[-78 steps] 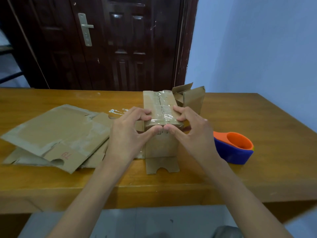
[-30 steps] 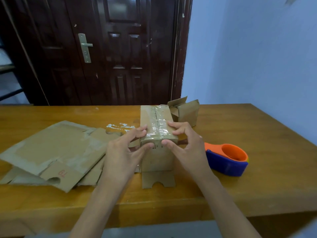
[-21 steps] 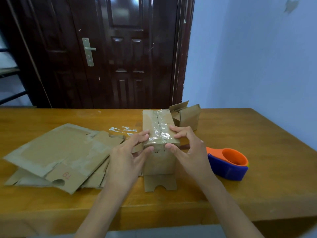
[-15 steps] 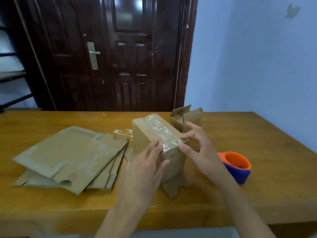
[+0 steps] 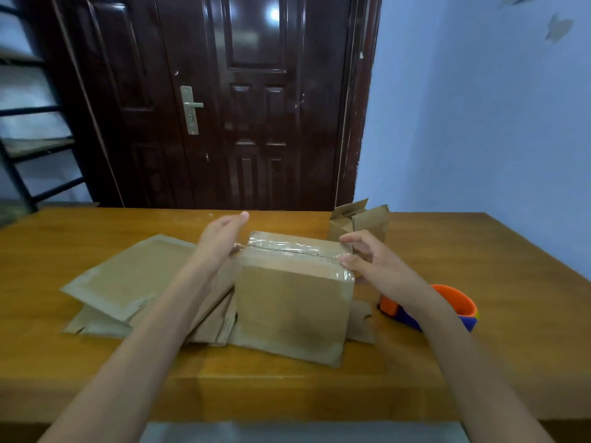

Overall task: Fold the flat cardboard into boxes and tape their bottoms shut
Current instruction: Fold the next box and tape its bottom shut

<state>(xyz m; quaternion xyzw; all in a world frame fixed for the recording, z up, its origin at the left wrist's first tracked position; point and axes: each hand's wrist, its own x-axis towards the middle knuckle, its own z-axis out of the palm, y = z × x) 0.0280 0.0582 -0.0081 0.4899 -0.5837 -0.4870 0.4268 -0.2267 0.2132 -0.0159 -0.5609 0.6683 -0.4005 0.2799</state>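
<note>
A folded cardboard box (image 5: 292, 302) stands on the wooden table (image 5: 499, 362) with its broad side toward me. Its taped bottom seam (image 5: 287, 248) faces up, covered by clear tape. My left hand (image 5: 220, 241) lies with straight fingers against the box's left end. My right hand (image 5: 367, 262) holds the box's right top corner, thumb on the front edge and fingers curled over the tape end. A pile of flat cardboard (image 5: 128, 276) lies to the left, partly under my left forearm.
An orange and blue tape dispenser (image 5: 460, 306) sits right of the box, partly behind my right wrist. A second small box (image 5: 361, 219) with open flaps stands at the back. Behind the table is a dark door (image 5: 256, 107); a black shelf rack (image 5: 19, 148) stands far left.
The box has been turned from narrow end toward me to broad side toward me. My hands moved from its near edge to its left and right ends.
</note>
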